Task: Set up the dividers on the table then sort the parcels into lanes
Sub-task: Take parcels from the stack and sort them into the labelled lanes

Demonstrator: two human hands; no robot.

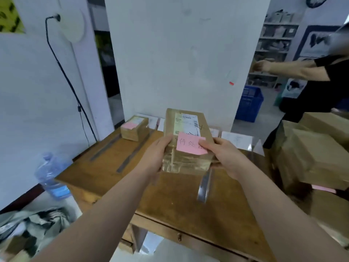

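Note:
I hold a brown taped parcel (186, 159) above the middle of the wooden table (117, 161). It carries a white shipping label and a pink handwritten note (188, 144). My left hand (156, 156) grips its left side and my right hand (224, 157) grips its right side, thumb on the pink note. A second, smaller parcel (134, 128) with a pink note lies at the table's far left. Grey divider strips (104, 147) (132, 154) (204, 183) lie lengthwise on the tabletop. White lane cards (237, 139) stand along the far edge.
Stacked brown boxes (309, 154) fill the right side. A clear water bottle (52, 174) stands left of the table, with a pile of bags (35, 224) below it. Another person in black (321, 80) reaches leftward at the far right. A blue crate (249, 104) sits on the floor behind.

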